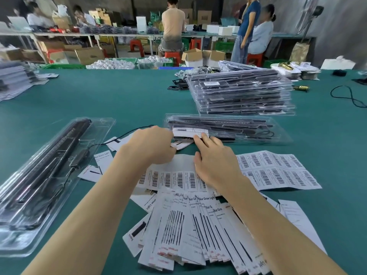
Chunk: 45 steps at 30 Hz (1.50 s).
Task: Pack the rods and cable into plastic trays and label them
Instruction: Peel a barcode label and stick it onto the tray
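Note:
A clear plastic tray [248,128] with black rods and a cable lies across the table ahead of me. A white label [188,132] sits on its near left end. My left hand [153,144] has curled fingers at the label's left edge. My right hand [214,161] lies flat, index finger stretched onto the label's right end. Under my right palm is a barcode sticker sheet [172,179]. A second filled tray [43,175] lies at the left, angled away from me.
A tall stack of packed trays [242,94] stands behind the near tray. Printed paper cards [198,225] fan out close to me, with more barcode sheets [278,169] at the right. A loose black cable [349,98] lies far right. People work at benches beyond the green table [119,92].

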Each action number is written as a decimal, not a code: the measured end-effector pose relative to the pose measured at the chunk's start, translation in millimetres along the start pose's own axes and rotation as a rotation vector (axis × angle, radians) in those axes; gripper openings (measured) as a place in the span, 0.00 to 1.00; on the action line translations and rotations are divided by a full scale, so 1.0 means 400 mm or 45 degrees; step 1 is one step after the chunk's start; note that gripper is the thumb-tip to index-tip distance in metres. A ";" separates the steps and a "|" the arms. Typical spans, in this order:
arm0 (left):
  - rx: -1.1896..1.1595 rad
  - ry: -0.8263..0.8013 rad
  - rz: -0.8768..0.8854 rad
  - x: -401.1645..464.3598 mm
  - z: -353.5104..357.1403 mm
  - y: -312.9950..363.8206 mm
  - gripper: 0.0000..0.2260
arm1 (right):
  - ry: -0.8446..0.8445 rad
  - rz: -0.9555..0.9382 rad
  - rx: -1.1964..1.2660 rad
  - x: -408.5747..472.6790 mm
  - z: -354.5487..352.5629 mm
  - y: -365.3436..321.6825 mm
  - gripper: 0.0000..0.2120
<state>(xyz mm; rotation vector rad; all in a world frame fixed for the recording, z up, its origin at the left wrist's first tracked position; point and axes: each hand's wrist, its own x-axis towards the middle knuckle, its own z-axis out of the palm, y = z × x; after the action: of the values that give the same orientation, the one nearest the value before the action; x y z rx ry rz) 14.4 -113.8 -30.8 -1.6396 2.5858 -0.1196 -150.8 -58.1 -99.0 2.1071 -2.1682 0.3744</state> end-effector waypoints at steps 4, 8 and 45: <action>-0.189 0.329 -0.063 0.014 0.001 -0.014 0.12 | 0.002 0.022 -0.013 0.002 0.002 0.002 0.25; -0.361 0.392 0.016 0.019 0.058 -0.026 0.17 | 0.007 0.061 -0.004 -0.005 0.005 -0.003 0.25; -0.412 0.724 -0.074 0.051 0.114 0.003 0.07 | 0.122 0.145 -0.006 -0.020 -0.009 -0.020 0.22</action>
<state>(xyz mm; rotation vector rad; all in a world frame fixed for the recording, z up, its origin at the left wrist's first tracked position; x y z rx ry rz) 9.6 -133.0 -76.9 -2.0389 3.1035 -0.2069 -142.9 -49.7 -96.5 1.9265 -2.2369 0.4687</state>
